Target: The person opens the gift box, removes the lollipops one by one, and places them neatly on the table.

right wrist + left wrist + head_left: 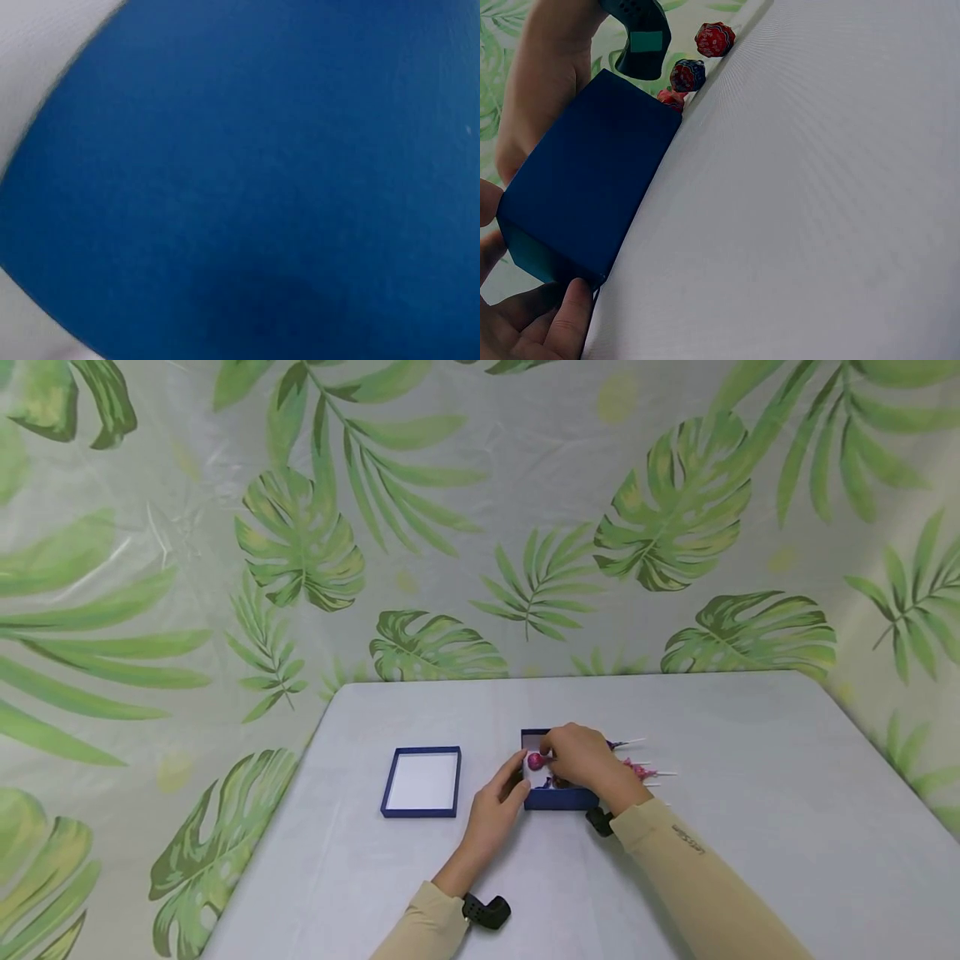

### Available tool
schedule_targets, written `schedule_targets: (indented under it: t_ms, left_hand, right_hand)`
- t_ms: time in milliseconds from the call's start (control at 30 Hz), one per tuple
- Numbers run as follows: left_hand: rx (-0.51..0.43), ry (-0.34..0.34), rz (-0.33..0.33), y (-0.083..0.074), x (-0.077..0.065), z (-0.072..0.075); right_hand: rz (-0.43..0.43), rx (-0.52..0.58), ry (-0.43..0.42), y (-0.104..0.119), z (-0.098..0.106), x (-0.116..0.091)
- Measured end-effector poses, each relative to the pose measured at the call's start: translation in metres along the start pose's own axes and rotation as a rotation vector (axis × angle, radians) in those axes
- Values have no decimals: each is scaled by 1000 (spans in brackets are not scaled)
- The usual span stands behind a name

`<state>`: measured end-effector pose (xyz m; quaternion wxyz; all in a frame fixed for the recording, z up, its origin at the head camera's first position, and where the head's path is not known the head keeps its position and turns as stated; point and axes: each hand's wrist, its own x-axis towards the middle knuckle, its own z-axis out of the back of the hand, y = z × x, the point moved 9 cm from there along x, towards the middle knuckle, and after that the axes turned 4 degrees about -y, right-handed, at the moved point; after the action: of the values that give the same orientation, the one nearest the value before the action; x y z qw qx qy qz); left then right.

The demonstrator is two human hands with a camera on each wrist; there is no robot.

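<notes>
A blue box [561, 799] with a pale inside stands uncovered on the table. My left hand [491, 814] holds its left side, fingers along the wall and thumb at the near corner; in the left wrist view, fingertips [571, 319] press the blue wall [592, 172]. My right hand [581, 756] reaches into the box and pinches a lollipop with a round pink-red head [536, 761], its stick hidden by the fingers. More wrapped candy, one dark blue piece [547, 783] among it, lies inside, partly covered by the hand. The right wrist view is filled by the blue box wall [247, 165].
Left of the box lies a shallow blue-rimmed square lid [422, 783], white inside. To the right are several lollipops, including a pink one [639, 770] and a dark purple one [615, 745], white sticks pointing right. A white cloth [337, 860] covers the table.
</notes>
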<state>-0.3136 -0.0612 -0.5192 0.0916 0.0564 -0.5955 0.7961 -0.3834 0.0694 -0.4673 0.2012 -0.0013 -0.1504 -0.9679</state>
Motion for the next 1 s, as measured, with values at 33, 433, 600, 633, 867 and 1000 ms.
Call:
schedule_targets:
  t_ms: [33,433,600,633,867,1000]
  left_hand:
    - [2,-2,0,0,0,0]
    - [11,-5,9,3,0,0]
    - [6,-5,-2,2,1,0]
    - [5,-4,-5,2,1,0]
    - [8,1,-6,2,1,-1]
    - [9,1,1,1,1,-1]
  right_hand:
    - [-5,-14,2,-1,-1,1]
    - [14,-57,-23,2,2,1]
    - [27,-49,-89,4,15,-2]
    - [20,-36,-97,3,18,-3]
    - [-28,79,-159,-3,30,-7]
    - [-25,128,-181,-6,32,-9]
